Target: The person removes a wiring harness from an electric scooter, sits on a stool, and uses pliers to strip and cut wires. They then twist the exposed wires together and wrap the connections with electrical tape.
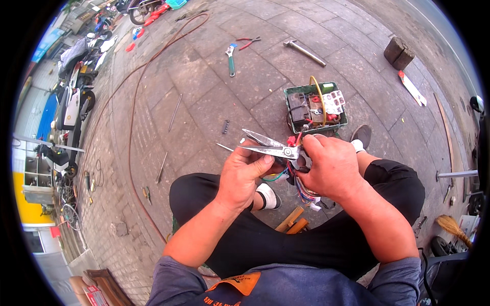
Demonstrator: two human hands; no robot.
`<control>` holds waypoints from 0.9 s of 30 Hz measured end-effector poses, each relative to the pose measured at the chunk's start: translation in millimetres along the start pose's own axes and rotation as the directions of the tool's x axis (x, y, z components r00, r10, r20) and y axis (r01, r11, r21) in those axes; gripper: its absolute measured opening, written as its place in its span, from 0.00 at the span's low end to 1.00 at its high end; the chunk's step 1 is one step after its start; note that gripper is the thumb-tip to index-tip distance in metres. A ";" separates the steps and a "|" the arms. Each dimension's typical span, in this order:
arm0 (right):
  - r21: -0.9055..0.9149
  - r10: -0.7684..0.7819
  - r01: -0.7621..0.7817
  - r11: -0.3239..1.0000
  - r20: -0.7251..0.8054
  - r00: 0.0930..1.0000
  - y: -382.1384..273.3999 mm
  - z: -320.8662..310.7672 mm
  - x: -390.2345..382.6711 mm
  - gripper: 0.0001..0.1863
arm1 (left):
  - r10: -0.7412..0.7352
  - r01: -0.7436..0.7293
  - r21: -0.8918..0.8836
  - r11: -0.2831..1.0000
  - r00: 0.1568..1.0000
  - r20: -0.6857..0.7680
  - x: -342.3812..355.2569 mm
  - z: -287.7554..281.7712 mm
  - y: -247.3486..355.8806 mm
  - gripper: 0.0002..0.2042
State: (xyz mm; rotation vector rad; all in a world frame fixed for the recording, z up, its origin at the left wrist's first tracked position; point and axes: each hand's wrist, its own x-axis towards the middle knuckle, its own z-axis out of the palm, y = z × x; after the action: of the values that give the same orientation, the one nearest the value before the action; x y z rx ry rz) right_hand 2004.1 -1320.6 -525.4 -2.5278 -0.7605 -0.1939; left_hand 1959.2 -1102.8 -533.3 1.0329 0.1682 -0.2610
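Observation:
Metal scissors (278,149) are in my right hand (334,166), its fingers wrapped round the handles. Their blades stand apart and point left, across the fingertips of my left hand (240,178). My left thumb and fingers are pinched together just under the blades; what is between them is mostly hidden. A bundle of thin coloured wires (305,194) hangs below my right hand, between my knees. Something red (292,140) shows behind the scissors' pivot. A green basket (339,127) of tools and parts, with a yellow handle, stands just beyond my right hand.
On the paving lie an adjustable wrench (231,64), red-handled pliers (249,43), a hammer (306,53) and thin rods. A long brown hose (133,97) curves along the left. Scooters (71,109) line the left side; a dark block (398,53) stands far right.

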 end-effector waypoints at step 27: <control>-0.004 -0.036 0.036 0.999 0.018 0.999 13.5 3.2 1.8 0.19 | -0.072 0.073 -0.074 0.995 0.997 0.014 0.5 -8.3 4.5 0.09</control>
State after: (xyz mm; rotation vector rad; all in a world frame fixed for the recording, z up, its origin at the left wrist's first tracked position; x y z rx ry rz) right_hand 2013.0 -1327.9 -533.3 -2.5245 -0.8138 -0.1861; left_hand 1961.0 -1093.5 -533.9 0.9521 0.2040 -0.3246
